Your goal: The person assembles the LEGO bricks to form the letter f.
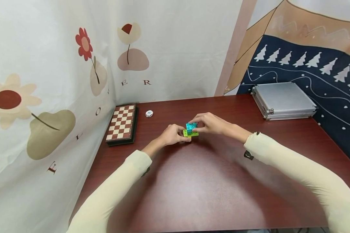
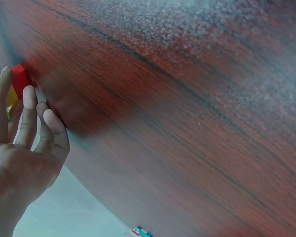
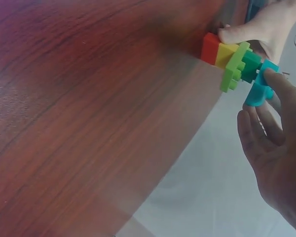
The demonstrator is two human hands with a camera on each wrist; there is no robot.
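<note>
A small tower of toy building bricks stands on the table between both hands. From the bottom, the right wrist view shows a red brick (image 3: 210,48), a yellow brick (image 3: 225,53), a wider lime green brick (image 3: 232,71), a dark green brick (image 3: 250,65) and a turquoise brick (image 3: 257,94). My left hand (image 1: 172,134) grips the lower bricks from the left, its thumb in front. Thumb and fingers of my right hand (image 1: 211,123) pinch the turquoise brick at the top. In the left wrist view, the fingers partly hide the tower.
A folded checkered game board (image 1: 121,123) lies on the table's left side, with a small white round piece (image 1: 149,113) near it. Silver flat cases (image 1: 285,97) sit at the back right. Printed cloth (image 1: 180,48) hangs behind and to the left of the table (image 1: 215,200).
</note>
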